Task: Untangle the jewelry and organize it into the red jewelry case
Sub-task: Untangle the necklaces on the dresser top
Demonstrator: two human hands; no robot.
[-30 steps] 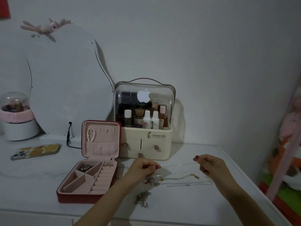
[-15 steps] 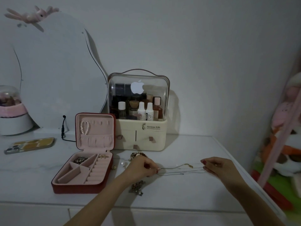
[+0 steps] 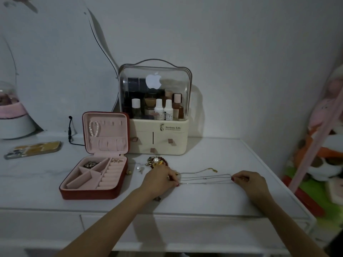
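Note:
The red jewelry case point(image 3: 89, 193) lies open on the white table, pink inside, with a pearl bracelet point(image 3: 94, 128) hung in its lid and a dark piece point(image 3: 89, 164) in a back compartment. Thin silver chains point(image 3: 206, 179) stretch across the table between my hands. My left hand point(image 3: 160, 179) pinches their left end and my right hand point(image 3: 247, 180) pinches the right end. A gold chain point(image 3: 207, 170) lies just behind them. A heap of beads and a pearl point(image 3: 156, 161) sits behind my left hand.
A cream cosmetics organiser point(image 3: 157, 135) with a clear lid stands behind the case. A phone point(image 3: 33, 149) lies at the left, with a black cable point(image 3: 70, 134) beside it. A single pearl earring point(image 3: 139, 168) rests near the case. The table's right edge point(image 3: 274, 175) borders plush toys.
Both hands have lowered the chains from the air onto the table and pulled them out straight. The camera has tilted and shifted, so the scene sits further left.

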